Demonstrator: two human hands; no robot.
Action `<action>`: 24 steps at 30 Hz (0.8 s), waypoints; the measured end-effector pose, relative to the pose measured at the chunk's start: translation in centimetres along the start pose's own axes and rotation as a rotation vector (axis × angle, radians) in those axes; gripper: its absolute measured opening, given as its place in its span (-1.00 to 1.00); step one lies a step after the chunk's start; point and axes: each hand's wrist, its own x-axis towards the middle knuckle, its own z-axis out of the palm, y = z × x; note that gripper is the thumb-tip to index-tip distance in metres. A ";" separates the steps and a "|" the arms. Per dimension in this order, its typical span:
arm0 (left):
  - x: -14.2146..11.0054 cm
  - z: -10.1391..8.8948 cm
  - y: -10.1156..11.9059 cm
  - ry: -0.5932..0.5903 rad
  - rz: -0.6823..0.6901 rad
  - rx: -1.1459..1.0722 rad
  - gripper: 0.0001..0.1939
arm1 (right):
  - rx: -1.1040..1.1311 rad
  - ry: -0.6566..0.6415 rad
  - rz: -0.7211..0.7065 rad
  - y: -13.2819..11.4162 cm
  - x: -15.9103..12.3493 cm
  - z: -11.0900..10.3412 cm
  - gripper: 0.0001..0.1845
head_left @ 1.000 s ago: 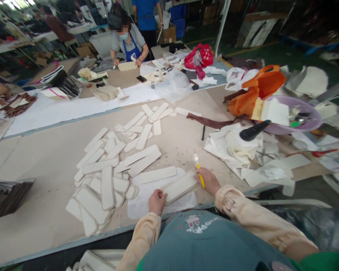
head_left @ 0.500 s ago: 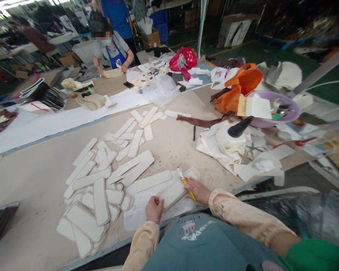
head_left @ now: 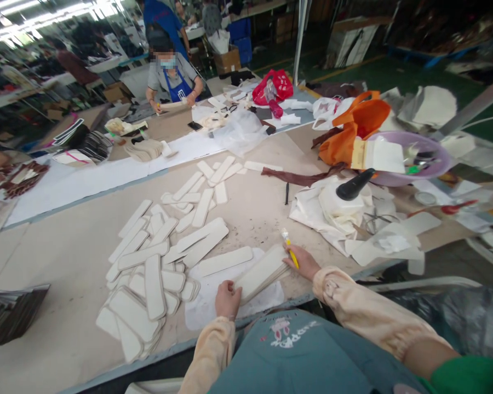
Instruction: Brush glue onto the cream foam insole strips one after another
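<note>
In front of my body lies a stack of white rounded strips (head_left: 259, 276), slanting up to the right over a white sheet (head_left: 205, 306). My left hand (head_left: 228, 299) is closed at its near left end, fingertips pinching the edge. My right hand (head_left: 303, 261) grips a brush (head_left: 292, 257) with a yellow handle, its pale bristles pointing away from me. The fingers of this hand are at the stack's far right end. A single strip (head_left: 225, 261) rests just beyond the stack. To the left spreads a loose pile of similar strips (head_left: 154, 287).
On the right are a white container with a black handle (head_left: 355, 186), scissors (head_left: 378, 219), a purple basin (head_left: 433, 158) and an orange bag (head_left: 353, 123). Dark stacked pieces (head_left: 12, 312) sit at the left. Across the table a person (head_left: 172, 82) handles a strip.
My right hand with the brush has moved right and away from me. The stack's far end now reaches over where a pale round thing showed. The whole view has shifted slightly.
</note>
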 end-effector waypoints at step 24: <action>-4.1 -5.5 5.9 -0.408 -0.151 -1.350 -0.55 | 0.336 0.197 0.152 -3.3 0.2 -4.0 -0.72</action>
